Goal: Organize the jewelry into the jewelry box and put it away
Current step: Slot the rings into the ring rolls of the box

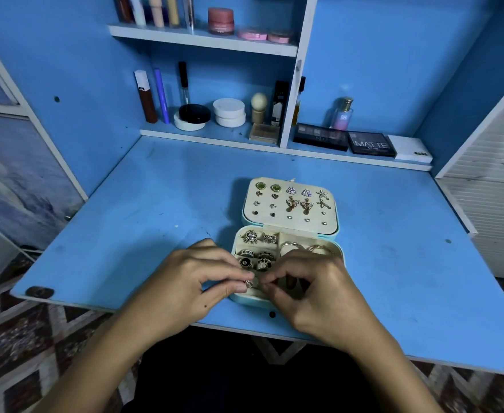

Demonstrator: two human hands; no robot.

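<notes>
A light blue jewelry box (340, 254) lies open on the blue desk (155, 210), its cream lid (331, 210) flat behind it and studded with several earrings. The tray holds several rings in the left slots and bangles (304, 248) at the right. My left hand (194, 275) and my right hand (313, 290) meet over the box's near left corner. Together their fingertips pinch a small ring (249, 283) just above the tray. My right hand hides the near compartments.
Cosmetics line the low shelf behind the desk: white jars (229, 112), a perfume bottle (342, 114), eyeshadow palettes (371, 143) and a white box (411, 149). More tubes and pink jars (221, 20) stand on the upper shelf. A patterned rug (21, 338) lies below.
</notes>
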